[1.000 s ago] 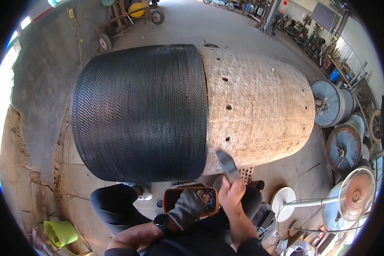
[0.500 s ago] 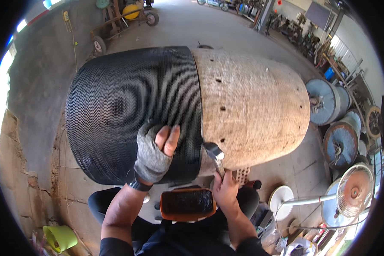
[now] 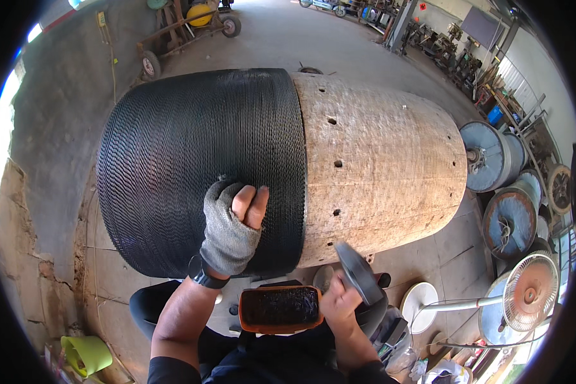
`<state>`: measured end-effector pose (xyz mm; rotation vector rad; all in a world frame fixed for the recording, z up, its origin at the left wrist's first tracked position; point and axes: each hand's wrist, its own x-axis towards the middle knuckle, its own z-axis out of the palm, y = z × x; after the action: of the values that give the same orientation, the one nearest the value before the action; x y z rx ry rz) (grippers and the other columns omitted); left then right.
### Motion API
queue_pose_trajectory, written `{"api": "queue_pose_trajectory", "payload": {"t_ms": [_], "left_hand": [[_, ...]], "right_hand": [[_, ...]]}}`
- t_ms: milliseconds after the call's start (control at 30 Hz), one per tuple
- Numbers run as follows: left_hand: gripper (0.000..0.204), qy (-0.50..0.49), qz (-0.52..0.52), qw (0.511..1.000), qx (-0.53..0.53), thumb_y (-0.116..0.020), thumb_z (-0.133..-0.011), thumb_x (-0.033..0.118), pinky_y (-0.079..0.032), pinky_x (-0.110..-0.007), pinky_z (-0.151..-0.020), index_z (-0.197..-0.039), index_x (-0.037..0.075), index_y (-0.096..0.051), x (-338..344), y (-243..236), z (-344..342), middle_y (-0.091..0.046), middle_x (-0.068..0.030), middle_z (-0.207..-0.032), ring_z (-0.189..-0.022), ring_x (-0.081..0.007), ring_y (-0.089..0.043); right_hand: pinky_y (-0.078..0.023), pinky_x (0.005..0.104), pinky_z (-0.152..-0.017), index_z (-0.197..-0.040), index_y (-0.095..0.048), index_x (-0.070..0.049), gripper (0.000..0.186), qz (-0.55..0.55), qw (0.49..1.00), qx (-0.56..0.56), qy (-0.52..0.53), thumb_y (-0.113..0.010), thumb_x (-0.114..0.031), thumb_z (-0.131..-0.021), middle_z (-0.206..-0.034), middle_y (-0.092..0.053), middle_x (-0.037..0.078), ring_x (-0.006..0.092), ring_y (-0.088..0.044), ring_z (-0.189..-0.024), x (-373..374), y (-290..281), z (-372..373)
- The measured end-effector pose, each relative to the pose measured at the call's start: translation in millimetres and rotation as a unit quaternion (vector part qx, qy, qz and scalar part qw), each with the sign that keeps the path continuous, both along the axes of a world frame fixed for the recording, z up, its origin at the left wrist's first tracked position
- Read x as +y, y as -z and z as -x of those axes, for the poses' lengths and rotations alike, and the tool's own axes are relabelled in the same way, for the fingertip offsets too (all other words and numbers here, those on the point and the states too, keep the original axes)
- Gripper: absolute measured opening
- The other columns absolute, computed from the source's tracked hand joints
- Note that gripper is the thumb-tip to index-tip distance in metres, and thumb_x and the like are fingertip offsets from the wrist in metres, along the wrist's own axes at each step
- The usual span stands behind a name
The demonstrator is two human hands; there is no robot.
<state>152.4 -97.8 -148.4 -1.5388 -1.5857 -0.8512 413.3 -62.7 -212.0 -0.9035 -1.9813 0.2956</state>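
While open-palmed, left hand (image 3: 230,227) on coil (image 3: 173,153)

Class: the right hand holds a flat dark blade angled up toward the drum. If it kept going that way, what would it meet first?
Probably the bare wooden drum near the edge of the black cord winding; the right hand tips its blade toward it, though depth is unclear.

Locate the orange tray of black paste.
Low centre of the head view: the orange tray sits on the person's lap, between the left hand and right hand.

Gloved left hand (image 3: 232,225) raised, fingers pressed flat, right hand (image 3: 340,302) lower, grip closed
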Motion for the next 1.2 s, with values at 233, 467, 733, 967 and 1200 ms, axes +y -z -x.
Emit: {"api": "queue_pose_trajectory", "payload": {"t_ms": [233,467,733,967,1200], "left_hand": [[0.052,-0.009,-0.016,1.000,-0.008,-0.071,-0.075,0.003,-0.050,-0.053,-0.090,-0.125,0.010,-0.063,3,1,0,-0.054,-0.0084,-0.113,-0.099,-0.0292,-0.061],[0.047,-0.025,-0.021,0.999,-0.016,-0.071,-0.077,0.002,-0.050,-0.050,-0.090,-0.122,0.014,-0.063,6,0,0,-0.055,-0.0065,-0.111,-0.098,-0.0296,-0.060],[0.044,-0.031,-0.020,0.999,-0.011,-0.069,-0.075,0.002,-0.049,-0.050,-0.089,-0.117,0.013,-0.067,8,-4,0,-0.054,-0.0063,-0.110,-0.099,-0.0294,-0.060],[0.043,-0.066,0.002,0.998,0.004,-0.067,-0.081,0.007,-0.049,-0.052,-0.093,-0.124,0.011,-0.065,9,0,3,-0.054,-0.0089,-0.119,-0.105,-0.0313,-0.058],[0.040,-0.085,0.001,0.996,0.034,-0.064,-0.083,0.002,-0.049,-0.047,-0.087,-0.123,0.007,-0.063,19,-20,-15,-0.056,-0.0106,-0.111,-0.098,-0.0296,-0.058]], "right_hand": [[-0.051,0.0446,-0.055,-0.099,-0.057,0.004,0.021,0.044,0.992,0.120,-0.010,-0.063,-0.015,-0.095,-0.075,-0.063,0.022,0.0449,-0.064,-0.063,-6,0,0],[-0.051,0.0489,-0.056,-0.099,-0.057,0.000,0.020,0.048,0.998,0.040,-0.001,-0.068,-0.015,-0.093,-0.077,-0.063,0.021,0.0440,-0.064,-0.065,-1,-7,3],[-0.052,0.0466,-0.059,-0.108,-0.058,0.003,0.023,0.098,0.994,0.044,-0.036,-0.066,-0.013,-0.093,-0.077,-0.063,0.021,0.0437,-0.065,-0.067,-7,-12,-2],[-0.047,0.0506,-0.056,-0.097,-0.055,0.001,0.020,0.122,0.992,-0.024,0.027,-0.062,-0.017,-0.098,-0.068,-0.057,0.022,0.0451,-0.061,-0.065,14,12,-3],[-0.048,0.0505,-0.057,-0.106,-0.056,0.000,0.021,0.178,0.982,0.058,0.004,-0.058,-0.020,-0.102,-0.074,-0.062,0.024,0.0475,-0.062,-0.066,-22,18,-36]]}}
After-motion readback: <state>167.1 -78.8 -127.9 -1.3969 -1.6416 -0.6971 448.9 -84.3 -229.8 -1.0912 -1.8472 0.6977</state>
